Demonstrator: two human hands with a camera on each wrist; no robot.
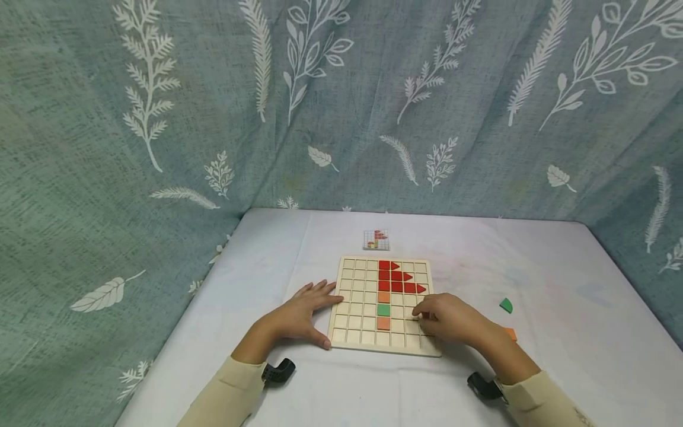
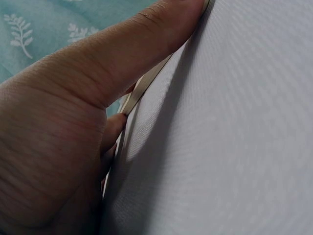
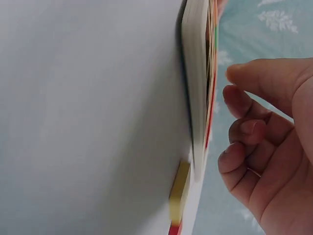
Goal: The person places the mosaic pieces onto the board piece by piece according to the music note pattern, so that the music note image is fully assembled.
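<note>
A: What does the head view show?

B: A wooden board with a grid lies in the middle of the white table. The left hand touches its left edge, fingers spread and thumb at the near corner; that grip is apart.

A: And the right hand?

B: Over the board's right side, fingers bent. I cannot tell from here if it touches.

A: What sits on the board?

B: Red squares in three rows, longer toward the person, each row ending in a red triangle pointing right. On the near side of those, in one column, come an orange square, a green square and a second orange square.

A: Around it?

B: A small picture card just beyond the far edge. To the right, a green quarter-circle, and an orange piece partly hidden by the right forearm.

A: The left wrist view?

B: The thumb stretches along the board's edge, other fingertips further down it.

A: The right wrist view?

B: Thumb and forefinger slightly apart, the other fingers loosely bent, so that grip is apart too. A yellow block lies near the board's edge, with a red piece beside it.
</note>
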